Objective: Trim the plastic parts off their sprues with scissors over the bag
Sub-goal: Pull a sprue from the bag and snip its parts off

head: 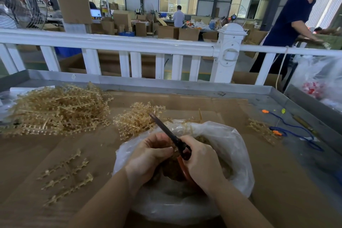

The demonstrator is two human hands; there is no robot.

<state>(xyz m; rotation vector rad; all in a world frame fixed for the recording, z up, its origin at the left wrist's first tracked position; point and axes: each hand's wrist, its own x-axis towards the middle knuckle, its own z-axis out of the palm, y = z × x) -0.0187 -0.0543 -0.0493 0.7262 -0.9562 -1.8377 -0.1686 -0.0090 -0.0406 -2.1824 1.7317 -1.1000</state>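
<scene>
Scissors (169, 133) sit in the right hand (201, 161), fingers curled round the handles, blades pointing up and away and looking closed. Left hand (148, 157) is curled right beside it over the open bag (231, 146), probably pinching a small piece, though I can't make it out. Bag already holds a brownish heap of cut parts, so decent progress. Plenty left by my guess: a big pile of sprues (57, 109) far left of the hands, a smaller pile (135, 122) just beyond them, and a few loose ones (68, 176) near the left forearm on the tabletop (277, 181).

Right hand (201, 161) grips scissors (166, 131) over bag (231, 146); left hand (148, 155) curled alongside; sprue pile (57, 109) far left.
</scene>
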